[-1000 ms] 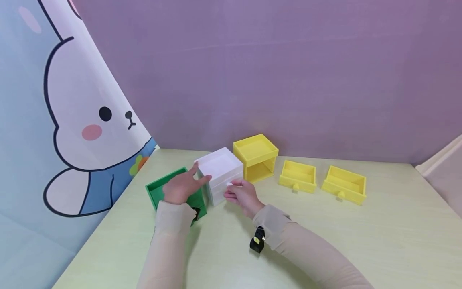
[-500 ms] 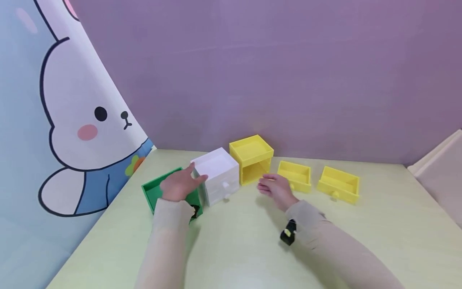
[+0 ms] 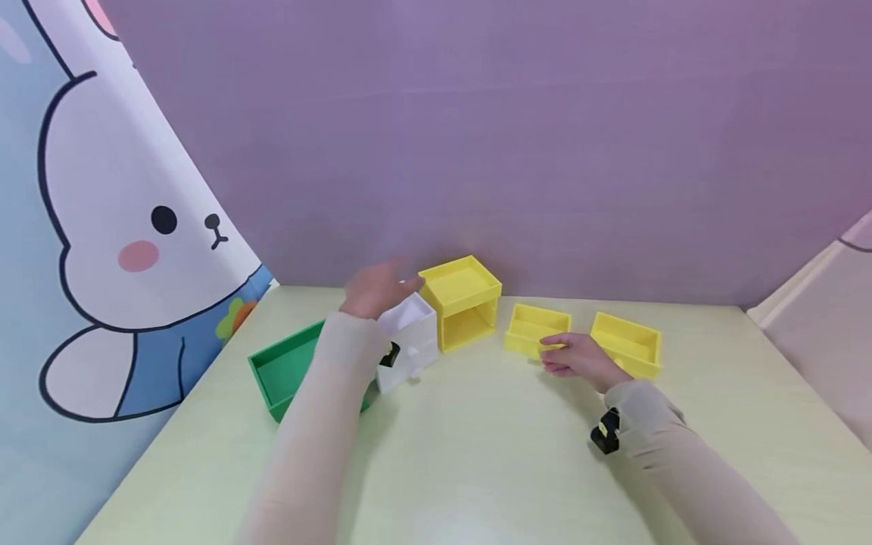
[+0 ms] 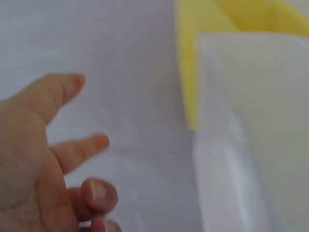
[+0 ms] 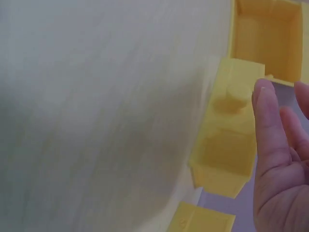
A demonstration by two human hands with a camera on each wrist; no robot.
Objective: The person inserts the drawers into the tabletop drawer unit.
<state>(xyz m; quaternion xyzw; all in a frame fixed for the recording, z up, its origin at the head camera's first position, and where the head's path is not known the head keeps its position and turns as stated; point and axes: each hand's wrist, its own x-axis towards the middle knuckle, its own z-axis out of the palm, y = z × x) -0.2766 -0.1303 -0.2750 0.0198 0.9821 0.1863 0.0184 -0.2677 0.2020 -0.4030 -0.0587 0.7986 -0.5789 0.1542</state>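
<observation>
In the head view, my left hand (image 3: 373, 291) hovers over the back of the white drawer cabinet (image 3: 418, 344), thumb and index spread towards a yellow cabinet (image 3: 463, 288) with an open front. The left wrist view shows its fingers apart, holding nothing, beside the blurred white cabinet's wall. My right hand (image 3: 582, 359) is at the left yellow drawer (image 3: 534, 322), its fingers extended near the front. In the right wrist view, the fingers lie beside the drawer's round knob (image 5: 237, 95); whether they touch it I cannot tell. A second yellow drawer (image 3: 630, 341) is partly behind that hand.
A green open box (image 3: 286, 371) stands left of the white cabinet, partly covered by the left forearm. Behind the pale table (image 3: 490, 462) rises a purple backdrop (image 3: 518, 151). A rabbit-print cloth (image 3: 136, 227) hangs at the left.
My right hand has left the white cabinet's knob and moved right to the left yellow drawer. My left hand has lifted off the white cabinet's side and shifted towards the yellow cabinet.
</observation>
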